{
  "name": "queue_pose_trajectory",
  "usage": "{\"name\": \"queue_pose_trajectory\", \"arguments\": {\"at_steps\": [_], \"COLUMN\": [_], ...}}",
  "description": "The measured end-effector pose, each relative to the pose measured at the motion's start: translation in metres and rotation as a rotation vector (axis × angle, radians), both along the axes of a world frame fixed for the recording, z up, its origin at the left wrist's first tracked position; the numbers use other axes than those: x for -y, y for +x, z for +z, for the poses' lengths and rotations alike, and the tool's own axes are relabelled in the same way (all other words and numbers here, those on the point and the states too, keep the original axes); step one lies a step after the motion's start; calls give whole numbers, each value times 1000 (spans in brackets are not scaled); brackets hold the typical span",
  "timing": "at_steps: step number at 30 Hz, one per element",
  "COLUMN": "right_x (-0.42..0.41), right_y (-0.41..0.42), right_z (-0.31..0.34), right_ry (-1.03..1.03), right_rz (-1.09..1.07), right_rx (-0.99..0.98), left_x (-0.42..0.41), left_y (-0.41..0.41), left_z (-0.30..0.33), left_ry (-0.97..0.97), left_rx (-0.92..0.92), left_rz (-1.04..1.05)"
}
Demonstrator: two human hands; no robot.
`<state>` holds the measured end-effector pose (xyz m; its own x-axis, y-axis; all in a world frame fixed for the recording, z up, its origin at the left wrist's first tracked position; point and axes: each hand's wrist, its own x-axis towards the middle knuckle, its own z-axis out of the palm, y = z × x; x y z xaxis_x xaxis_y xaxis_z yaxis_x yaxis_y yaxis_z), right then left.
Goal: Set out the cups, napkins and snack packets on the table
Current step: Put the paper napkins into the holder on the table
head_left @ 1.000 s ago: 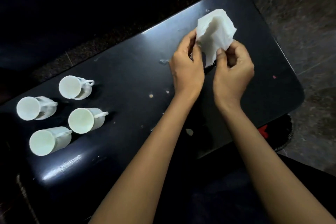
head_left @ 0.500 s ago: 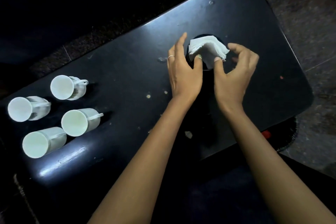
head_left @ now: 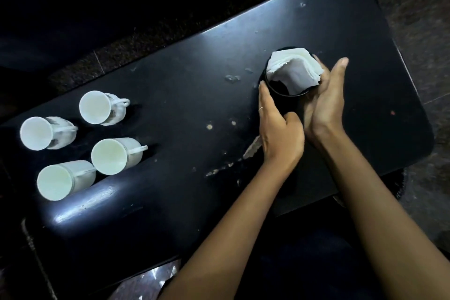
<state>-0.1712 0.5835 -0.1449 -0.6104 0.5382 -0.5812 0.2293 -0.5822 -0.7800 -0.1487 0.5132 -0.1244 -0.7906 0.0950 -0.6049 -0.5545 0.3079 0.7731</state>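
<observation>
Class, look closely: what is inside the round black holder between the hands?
A folded stack of white paper napkins stands inside the round black holder, poking above its rim. The napkins' lower ends and the holder's bottom are hidden.

head view, steeply downward, close over table (head_left: 170,85)
</observation>
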Motion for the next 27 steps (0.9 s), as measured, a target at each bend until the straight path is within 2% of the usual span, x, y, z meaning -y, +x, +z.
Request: {"name": "queue_pose_trajectory", "arguments": {"at_steps": [15,21,27], "right_x": [106,144,161], "right_y": [-13,-16,-12], "right_z": [-11,-12,-11], "right_ry": [2,62,88], "right_rz": [416,523,521], "right_rx": [29,24,21], "left_x": [111,155,177], "left_y": [-29,-40,-52], "left_z": [-15,-23,-30], "left_ry": [-110,-41,4], "left_rx": [-94,-103,-89], "left_rz": [293,275,220]}}
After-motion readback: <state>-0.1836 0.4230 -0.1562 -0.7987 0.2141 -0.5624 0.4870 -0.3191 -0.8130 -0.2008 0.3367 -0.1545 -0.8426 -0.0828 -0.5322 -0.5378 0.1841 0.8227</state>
